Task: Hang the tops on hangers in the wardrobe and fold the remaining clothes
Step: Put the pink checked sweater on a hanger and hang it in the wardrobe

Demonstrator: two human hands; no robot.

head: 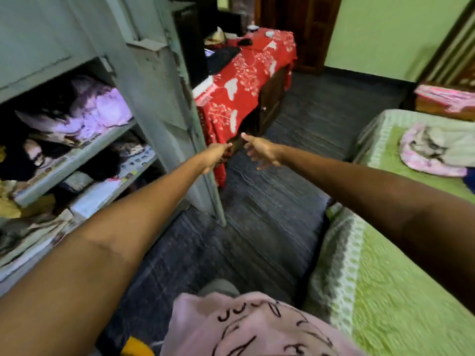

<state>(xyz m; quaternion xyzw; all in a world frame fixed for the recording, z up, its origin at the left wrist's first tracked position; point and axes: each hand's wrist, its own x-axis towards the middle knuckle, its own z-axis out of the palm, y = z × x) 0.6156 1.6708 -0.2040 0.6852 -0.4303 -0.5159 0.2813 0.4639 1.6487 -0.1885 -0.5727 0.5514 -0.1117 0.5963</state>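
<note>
Dark floor (270, 201) lies open between wardrobe door (164, 98) and bed (385, 278) edge. Left hand (216, 156) grips the door's edge (fingers curled); right hand (259, 151) hangs spread, holding nothing.

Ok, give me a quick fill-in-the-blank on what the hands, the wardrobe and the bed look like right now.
1. The left hand touches the edge of the wardrobe ____.
2. The right hand, fingers spread, holds ____.
3. The pile of clothes lies on the ____ bedspread.
4. The table beyond the wardrobe wears a ____ floral cloth.

Missing words: door; nothing; green; red
</note>
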